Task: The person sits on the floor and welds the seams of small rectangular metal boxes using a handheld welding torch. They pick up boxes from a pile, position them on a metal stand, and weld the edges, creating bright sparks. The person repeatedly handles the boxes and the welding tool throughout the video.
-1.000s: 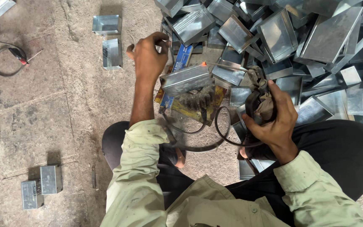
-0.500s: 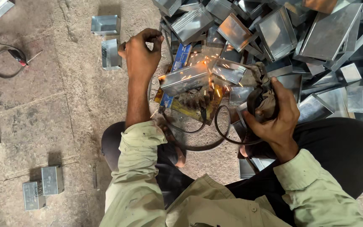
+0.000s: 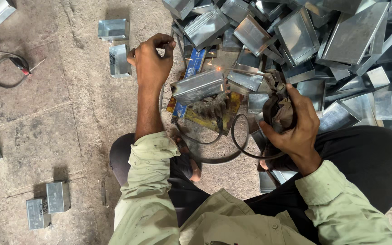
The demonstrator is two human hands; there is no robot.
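My right hand (image 3: 296,131) grips a cloth-wrapped welding electrode holder (image 3: 278,102), whose thin rod points left toward a small spark near the top of a grey sheet-metal box (image 3: 198,86). That box rests on a worn gear-like metal piece (image 3: 212,109) over a yellow and blue flat packet (image 3: 191,68). My left hand (image 3: 153,61) hovers just left of the box with fingers curled shut; what it pinches is hidden. A black cable (image 3: 232,147) loops from the holder across my lap.
A large heap of shiny sheet-metal boxes (image 3: 305,36) fills the upper right. Single boxes lie on the concrete floor at the top (image 3: 113,29), (image 3: 119,60) and lower left (image 3: 57,197), (image 3: 37,213). Another electrode holder with cable (image 3: 19,66) lies at the far left.
The bright shower of sparks on the box half a second ago has shrunk to a small glint. My left hand has stayed beside the box; my right hand shifted slightly right.
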